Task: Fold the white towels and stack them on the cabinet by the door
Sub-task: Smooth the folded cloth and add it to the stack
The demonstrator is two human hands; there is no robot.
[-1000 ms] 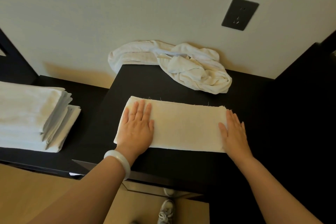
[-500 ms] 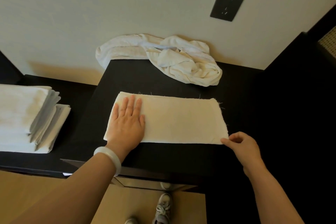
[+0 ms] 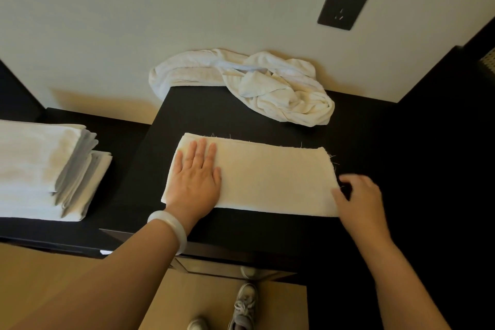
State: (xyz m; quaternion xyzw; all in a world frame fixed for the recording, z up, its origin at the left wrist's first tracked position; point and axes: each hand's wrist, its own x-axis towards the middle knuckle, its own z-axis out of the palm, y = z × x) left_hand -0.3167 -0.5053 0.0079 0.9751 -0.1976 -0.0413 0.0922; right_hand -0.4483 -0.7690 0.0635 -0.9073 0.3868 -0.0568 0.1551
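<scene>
A cream-white towel (image 3: 270,179), folded into a long strip, lies flat on the dark cabinet top (image 3: 214,112). My left hand (image 3: 197,177) presses flat on its left end, fingers straight. At the strip's right end my right hand (image 3: 357,198) pinches the near corner between thumb and curled fingers; the hand is blurred. A crumpled pile of white towels (image 3: 267,88) sits at the back against the wall. On a lower dark surface (image 3: 117,128) to the left rests a stack of folded white towels (image 3: 45,166).
A dark wall socket plate (image 3: 344,4) is on the wall above the cabinet. A dark panel (image 3: 442,142) rises on the right side. Below the cabinet's front edge are a wooden floor (image 3: 34,270) and my shoes (image 3: 243,305).
My right hand left its flat rest on the strip's right end, moved to the near right corner and curled to pinch it. The left hand stayed pressed on the left end.
</scene>
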